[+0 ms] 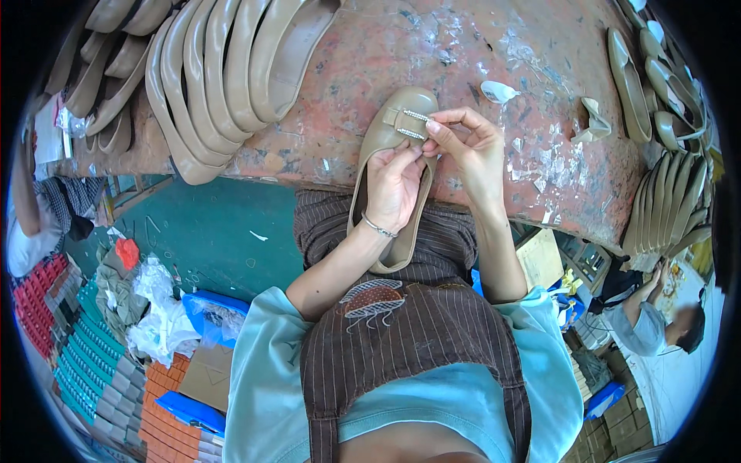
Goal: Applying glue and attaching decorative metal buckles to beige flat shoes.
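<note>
— Beige shoe [394, 185]? Lying lengthwise, toe away on the counter [347, 139], heel over the lap.
— Left hand [395, 185], right hand [471, 147]? Both pinching its buckle strap [407, 123].

Beige flat shoe [390, 193] with a strap-and-buckle trim [407, 123], held at the edge of a worn red table.

The shoe is a tan, rounded-toe flat, lying sole down with its toe on the table and pointing away from the person, its heel hanging over the lap. Its open mouth faces up, showing a matching beige lining. Across the toe sits a short beige strap with a rectangular buckle edged in small sparkling stones, set slightly askew. The left hand [394, 189] covers the shoe's middle; the right hand [471, 150] pinches the buckle's right end.
</note>
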A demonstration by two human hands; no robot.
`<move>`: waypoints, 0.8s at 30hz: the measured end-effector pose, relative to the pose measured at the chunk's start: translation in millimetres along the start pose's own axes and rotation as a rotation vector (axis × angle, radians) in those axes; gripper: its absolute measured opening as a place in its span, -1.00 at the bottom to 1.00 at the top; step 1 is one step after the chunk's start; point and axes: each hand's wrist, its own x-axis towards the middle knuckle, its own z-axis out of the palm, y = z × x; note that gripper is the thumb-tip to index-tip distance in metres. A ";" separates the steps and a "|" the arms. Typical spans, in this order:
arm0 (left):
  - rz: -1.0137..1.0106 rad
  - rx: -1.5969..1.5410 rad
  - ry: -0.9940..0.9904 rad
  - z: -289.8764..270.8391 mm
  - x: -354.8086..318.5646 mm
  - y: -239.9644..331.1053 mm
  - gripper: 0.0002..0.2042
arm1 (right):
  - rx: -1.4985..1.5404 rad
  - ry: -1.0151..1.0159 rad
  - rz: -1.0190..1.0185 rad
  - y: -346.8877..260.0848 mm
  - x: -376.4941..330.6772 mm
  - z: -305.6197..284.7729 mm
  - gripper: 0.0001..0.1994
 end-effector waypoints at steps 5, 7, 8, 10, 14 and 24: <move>-0.041 -0.001 -0.015 -3.9 -1.2 1.0 -0.89 | -0.107 0.078 0.007 -1.4 -2.8 6.1 -0.95; -0.036 0.003 0.003 -1.6 -1.7 -0.5 -0.89 | -0.147 0.100 0.001 -0.4 -2.9 6.7 -0.95; -0.026 0.008 0.017 0.1 -1.2 -0.3 -0.89 | -0.186 0.117 -0.010 -0.6 -2.3 7.3 -0.95; -0.031 -0.007 0.004 -1.0 0.6 -0.6 -0.90 | -0.212 0.134 -0.021 1.5 -1.5 7.9 -0.95; -0.065 -0.063 0.127 14.6 3.0 6.0 -0.90 | -0.267 0.198 -0.028 -0.4 -1.4 14.7 -0.94; -0.151 -0.038 0.180 32.9 -12.8 39.3 -0.79 | -0.224 0.498 -0.312 1.7 -36.7 -9.3 -0.80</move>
